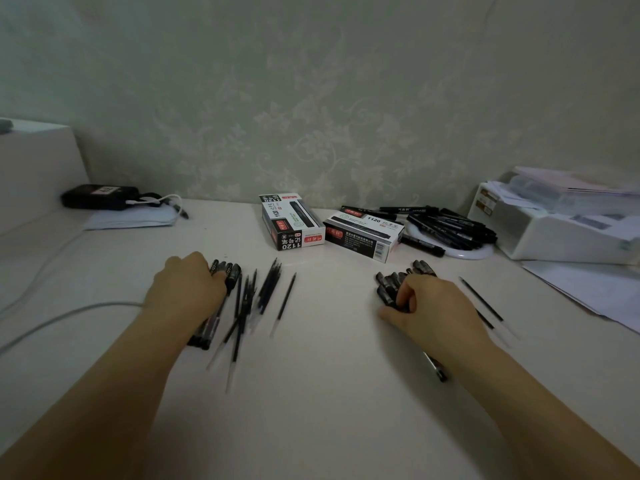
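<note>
White table [329,393] sits by a flowery wall. Your left hand [187,285] curls round the left pens [233,271], and your right hand [433,306] grips the right pens [389,282]. Grab too loosely and pens may slip, bumping the thin refills [270,289] away.

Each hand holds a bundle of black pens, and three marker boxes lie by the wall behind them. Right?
No: the head view shows two boxes, the left box and the right box, not three. The left hand holds the left bundle and the right hand the right bundle, as stated.
</note>
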{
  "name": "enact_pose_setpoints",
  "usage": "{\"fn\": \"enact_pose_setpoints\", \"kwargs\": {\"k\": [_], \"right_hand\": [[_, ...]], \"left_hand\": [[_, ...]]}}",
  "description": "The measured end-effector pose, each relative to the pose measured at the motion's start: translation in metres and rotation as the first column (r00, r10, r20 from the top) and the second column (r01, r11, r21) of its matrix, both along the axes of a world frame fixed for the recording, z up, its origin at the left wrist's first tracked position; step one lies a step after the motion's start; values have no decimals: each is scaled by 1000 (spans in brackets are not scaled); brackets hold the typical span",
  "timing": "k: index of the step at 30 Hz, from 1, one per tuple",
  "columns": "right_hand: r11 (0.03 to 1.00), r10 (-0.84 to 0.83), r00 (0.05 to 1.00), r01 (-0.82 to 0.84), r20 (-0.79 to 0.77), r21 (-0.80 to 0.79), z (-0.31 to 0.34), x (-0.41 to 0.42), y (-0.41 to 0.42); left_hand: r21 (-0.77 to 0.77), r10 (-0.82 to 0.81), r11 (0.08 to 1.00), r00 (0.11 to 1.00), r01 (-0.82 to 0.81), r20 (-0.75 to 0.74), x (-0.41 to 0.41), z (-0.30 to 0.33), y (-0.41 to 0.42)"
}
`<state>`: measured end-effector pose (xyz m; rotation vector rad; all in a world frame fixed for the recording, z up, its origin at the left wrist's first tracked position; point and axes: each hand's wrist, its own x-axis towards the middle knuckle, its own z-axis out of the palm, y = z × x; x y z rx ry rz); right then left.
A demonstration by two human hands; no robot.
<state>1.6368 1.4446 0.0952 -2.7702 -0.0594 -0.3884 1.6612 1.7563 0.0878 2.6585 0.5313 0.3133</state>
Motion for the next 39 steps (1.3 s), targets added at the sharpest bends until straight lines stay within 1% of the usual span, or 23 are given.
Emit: {"fn": "enact_pose_setpoints", "kwargs": {"k": [6,8,10,12,14,15,16,17,18,19,20,21,22,23,24,25,26,28,29,31,33,36,39], "right_hand": [[999,-24,999,23,-41,-35,1,0,1],[999,-29,998,27,-51,-39,0,0,2],[999,-27,998,24,-62,-47,0,0,3],[996,-25,997,19,-74,-86,1,0,5],[995,-12,998,6,-68,-96,2,-1,7],[998,5,998,-8,-58,-54,3,-1,8],[999,33,998,-31,-46,29,4,-2,10],[986,68,997,-61,-39,156,6,-3,13],[944,113,992,-92,-48,315,8,-3,16],[867,180,981,-121,-78,483,9,-4,21],[764,268,957,-140,-113,629,11,-6,26],[663,353,926,-146,-135,734,11,-8,30],[587,420,896,-149,-142,796,11,-9,33],[540,465,874,-156,-139,827,11,-11,35],[515,490,862,-164,-132,841,11,-12,36],[501,498,858,-167,-124,849,11,-12,36],[494,491,863,-166,-116,854,10,-11,36],[479,452,887,-158,-89,863,10,-8,33],[468,441,895,-166,-67,868,11,-7,32],[465,446,895,-207,-25,861,9,-5,30],[478,457,889,-229,-17,848,6,-4,31],[476,476,879,-239,-19,846,2,-5,35],[449,489,872,-250,-2,858,1,-5,38]], "left_hand": [[25,12,1000,1000,-12,0,-6,5,-8],[57,2,998,998,-5,65,-9,8,-15],[59,-76,996,976,65,205,-13,12,-27],[-11,-190,979,925,205,329,-20,16,-46],[-205,-269,914,900,351,344,-26,17,-67],[-340,-309,844,894,415,324,-30,16,-78],[-470,-356,752,884,463,302,-33,14,-87],[-556,-410,666,866,498,286,-37,13,-96],[-603,-463,597,841,529,279,-40,12,-102],[-642,-504,533,816,551,282,-44,12,-107],[-682,-531,468,796,561,290,-47,11,-111],[-715,-553,411,778,566,298,-49,11,-114],[-732,-578,368,758,573,303,-50,11,-115],[-734,-600,347,739,584,305,-51,12,-115],[-720,-610,351,729,598,309,-51,13,-114],[-691,-614,379,726,616,311,-50,13,-112],[-631,-619,438,724,641,305,-49,13,-108],[-439,-656,566,704,698,273,-45,13,-102],[-369,-676,594,692,715,253,-45,12,-100],[-330,-697,603,681,727,226,-45,10,-100],[-307,-711,593,663,745,235,-46,8,-102],[-166,-739,603,624,781,253,-45,8,-101],[-15,-739,650,636,760,222,-44,11,-95]]}}
